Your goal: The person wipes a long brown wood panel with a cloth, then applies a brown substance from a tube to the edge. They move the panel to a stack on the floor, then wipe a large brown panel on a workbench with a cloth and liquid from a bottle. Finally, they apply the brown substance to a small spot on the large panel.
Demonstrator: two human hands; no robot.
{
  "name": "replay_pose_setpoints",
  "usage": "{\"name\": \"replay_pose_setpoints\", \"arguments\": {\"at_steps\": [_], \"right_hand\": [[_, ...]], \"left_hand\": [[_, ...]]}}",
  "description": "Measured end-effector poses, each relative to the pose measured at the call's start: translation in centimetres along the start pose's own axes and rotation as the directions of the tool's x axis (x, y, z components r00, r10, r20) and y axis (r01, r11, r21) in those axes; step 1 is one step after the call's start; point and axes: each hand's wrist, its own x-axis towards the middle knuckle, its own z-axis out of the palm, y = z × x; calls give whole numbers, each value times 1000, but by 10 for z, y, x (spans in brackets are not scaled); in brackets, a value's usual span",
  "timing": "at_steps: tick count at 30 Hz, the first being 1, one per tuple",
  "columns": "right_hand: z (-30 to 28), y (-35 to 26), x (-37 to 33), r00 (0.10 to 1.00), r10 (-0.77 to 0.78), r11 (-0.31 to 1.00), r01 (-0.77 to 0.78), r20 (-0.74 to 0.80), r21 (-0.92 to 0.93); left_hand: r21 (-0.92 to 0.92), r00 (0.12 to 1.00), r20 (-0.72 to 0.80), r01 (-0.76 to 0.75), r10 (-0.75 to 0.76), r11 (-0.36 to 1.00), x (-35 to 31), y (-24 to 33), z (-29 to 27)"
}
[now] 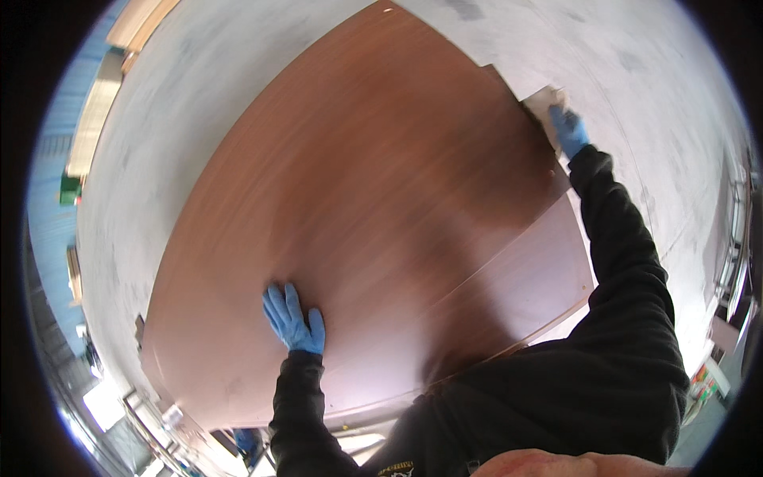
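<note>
A large reddish-brown wood-grained panel (358,159) with curved edges lies in front of me. My left hand (294,319), in a blue glove, rests on the panel's near left part with its fingers spread. Stretched out to the far right, my right hand (569,131), also blue-gloved, is closed on a pale cloth (544,104) at the panel's right edge. That hand is slightly blurred, and its fingertips are partly hidden. Darker streaks and a shadow cross the panel's right half.
A lighter panel piece (524,270) adjoins the brown panel's near right side along a straight seam. Around them spreads a pale grey floor (199,95). Wooden boards (95,119) stand at the far left, and metal racks (735,238) at the right rim.
</note>
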Motion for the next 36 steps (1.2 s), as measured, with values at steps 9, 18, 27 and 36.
{"name": "replay_pose_setpoints", "arguments": {"at_steps": [9, 18, 27, 36], "right_hand": [[16, -69, 201, 913, -160, 584, -218, 375, 782], [152, -225, -55, 26, -787, 279, 906, 617, 317], [179, -101, 247, 930, -355, 858, 366, 99, -361], [177, -59, 333, 984, -39, 905, 107, 171, -412]], "left_hand": [[-31, 990, 11, 138, -137, 990, -8, 28, -14], [-38, 989, -49, 134, -136, 990, -12, 27, -21], [-76, 987, -83, 131, -137, 988, -18, 28, -25], [-54, 990, -72, 120, -124, 991, -16, 21, -33]]}}
